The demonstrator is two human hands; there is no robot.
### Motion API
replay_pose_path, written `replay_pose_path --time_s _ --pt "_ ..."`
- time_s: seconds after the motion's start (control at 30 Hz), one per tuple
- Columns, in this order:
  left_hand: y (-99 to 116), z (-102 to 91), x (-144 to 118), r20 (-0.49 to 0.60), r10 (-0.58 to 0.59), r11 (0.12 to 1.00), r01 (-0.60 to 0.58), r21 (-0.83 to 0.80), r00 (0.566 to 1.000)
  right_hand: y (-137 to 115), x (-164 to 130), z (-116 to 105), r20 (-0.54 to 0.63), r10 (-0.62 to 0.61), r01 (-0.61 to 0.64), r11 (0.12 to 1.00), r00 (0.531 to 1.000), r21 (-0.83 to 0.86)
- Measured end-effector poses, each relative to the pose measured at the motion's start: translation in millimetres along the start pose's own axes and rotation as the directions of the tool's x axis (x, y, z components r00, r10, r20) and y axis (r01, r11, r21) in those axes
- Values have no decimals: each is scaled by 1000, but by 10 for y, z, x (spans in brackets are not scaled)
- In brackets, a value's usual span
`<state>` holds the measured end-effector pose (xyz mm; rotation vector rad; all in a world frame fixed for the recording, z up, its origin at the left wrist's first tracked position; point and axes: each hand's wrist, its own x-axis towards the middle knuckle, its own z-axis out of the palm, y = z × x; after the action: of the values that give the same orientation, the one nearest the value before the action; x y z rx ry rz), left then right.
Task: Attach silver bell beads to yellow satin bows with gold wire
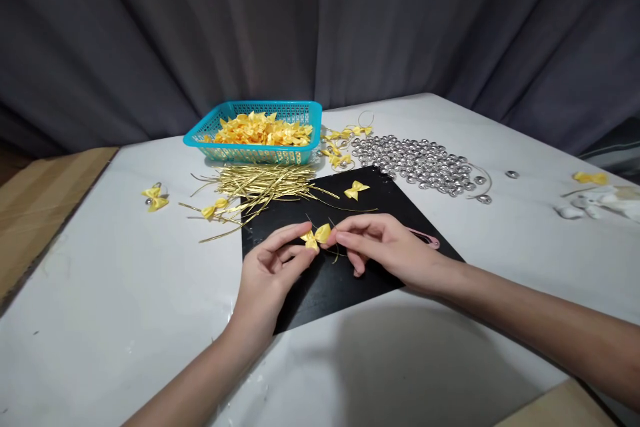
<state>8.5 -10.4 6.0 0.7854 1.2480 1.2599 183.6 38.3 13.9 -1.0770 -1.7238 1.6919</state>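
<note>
Far left on the white bench (125, 293): a loose yellow bow (155, 199) with a small silver bead touching it. Next right, another bow (214, 207) lying at the near-left edge of the gold wire tie pile (257, 185). Behind the pile, a teal basket (220, 119) full of yellow bows.

Centre: black mat (320, 293) on the bench, wire ties spilling over its far-left corner. Left hand (270, 271) is over the mat, thumb and forefinger nearly closed, pinching the left wing of a yellow ribbon bow (317, 236). Gold wire ends stick up from the bow's middle. Right hand (385, 247) pinches the bow's right wing, other fingers curled loosely. Bow is held just above the mat, between both hands.

One finished bow (357, 190) lies on the mat beyond the hands. Pink clip (425, 237) on the mat, partly hidden behind the right hand.

Right of the basket: a few bows on wire (343, 143), then a heap of silver beads (425, 165), a couple of strays near it. Far right edge: one more yellow bow (591, 178) and some white bits, too blurred to identify.
</note>
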Motion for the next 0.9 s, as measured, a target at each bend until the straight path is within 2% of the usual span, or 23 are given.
replay_pose_path --time_s 0.13,0.17,0.23,0.3,0.37,0.47,0.5,0.57,0.63,0.7,0.8,0.9 --pt "-9 -1 -1 69 -18 1000 16 26 997 -3 1 12 -70 -43 37 996 997 -78" --pt "-18 0 -3 73 6 999 -9 41 997 0 2 14 -88 -90 77 988 992 -134" --pt "-38 1 -15 48 100 990 -104 93 994 15 1 11 -109 -279 233 920 954 -315" --pt "-58 -2 -31 6 205 966 -203 163 979 42 -6 -6 -50 -529 428 734 847 -527" --pt "-66 -3 -45 1 224 955 -219 200 975 69 -22 -30 113 -677 534 454 727 -713" --pt "-50 3 -49 66 109 981 -118 156 992 81 -54 -58 367 -699 538 29 613 -842" --pt "-40 5 -44 87 66 989 -77 130 994 74 -63 -60 430 -687 525 -82 586 -847" --pt "-16 8 -28 104 -9 997 1 77 994 48 -78 -54 524 -656 514 -233 543 -825" --pt "7 2 -5 105 -75 997 72 35 992 18 -90 -39 578 -621 505 -317 529 -803" --pt "26 -11 18 121 -139 990 139 13 983 0 -102 -21 600 -601 494 -357 528 -793" --pt "50 -31 40 150 -208 978 208 14 967 1 -118 -10 597 -594 496 -348 539 -795" --pt "75 -38 45 117 -220 974 224 -21 969 15 -123 -32 599 -592 502 -344 540 -793"
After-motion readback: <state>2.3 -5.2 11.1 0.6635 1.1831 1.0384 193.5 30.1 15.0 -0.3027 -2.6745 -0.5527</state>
